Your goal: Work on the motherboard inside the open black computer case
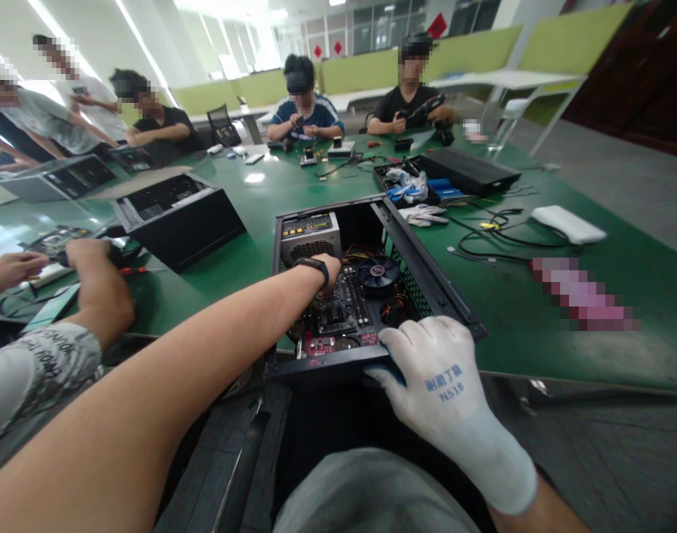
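Note:
An open black computer case (438,277) lies in front of me at the table's edge, its near rim jutting over. My right hand (441,370), in a white work glove, is closed round that near rim, with the thumb below and the fingers on top. Bare apart from a black wristband (315,266), my left hand (331,270) reaches down into the case beside the power supply (310,240), above the motherboard (335,314). Its fingers are mostly hidden, so I cannot see what they touch. A round black fan (378,272) sits to the right of it.
Another black case (191,229) stands left on the green table (249,181); a neighbour's arm (102,285) works below it. Ahead right are a tray with gloves (408,185), a loose glove (424,215), cables (488,255) and a white box (569,224). Several people sit across the table.

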A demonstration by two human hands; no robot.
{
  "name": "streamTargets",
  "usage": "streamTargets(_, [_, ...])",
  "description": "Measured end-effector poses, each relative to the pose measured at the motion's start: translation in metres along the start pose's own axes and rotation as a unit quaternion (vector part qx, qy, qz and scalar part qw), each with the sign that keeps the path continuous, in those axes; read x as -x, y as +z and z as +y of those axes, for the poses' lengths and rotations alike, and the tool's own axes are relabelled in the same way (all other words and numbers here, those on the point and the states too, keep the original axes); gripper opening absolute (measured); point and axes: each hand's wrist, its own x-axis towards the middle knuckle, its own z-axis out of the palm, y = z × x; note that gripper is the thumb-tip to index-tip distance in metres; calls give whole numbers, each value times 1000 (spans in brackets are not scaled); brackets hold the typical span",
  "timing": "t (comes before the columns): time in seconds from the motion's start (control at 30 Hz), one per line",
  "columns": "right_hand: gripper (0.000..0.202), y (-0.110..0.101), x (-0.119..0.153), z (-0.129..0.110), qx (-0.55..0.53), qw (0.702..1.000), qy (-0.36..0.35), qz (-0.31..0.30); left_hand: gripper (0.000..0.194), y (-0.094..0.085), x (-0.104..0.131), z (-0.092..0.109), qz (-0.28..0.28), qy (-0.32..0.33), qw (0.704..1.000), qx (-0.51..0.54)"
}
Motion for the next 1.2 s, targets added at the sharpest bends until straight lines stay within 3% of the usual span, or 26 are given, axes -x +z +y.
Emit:
streamTargets(0.5, [30,1,2,1,4,1000,1,-11,63,-1,1,0,-5,9,1000,13])
streamTargets(1.2, [31,1,2,0,7,1000,-3,-2,51,-2,8,2,7,21,1000,19])
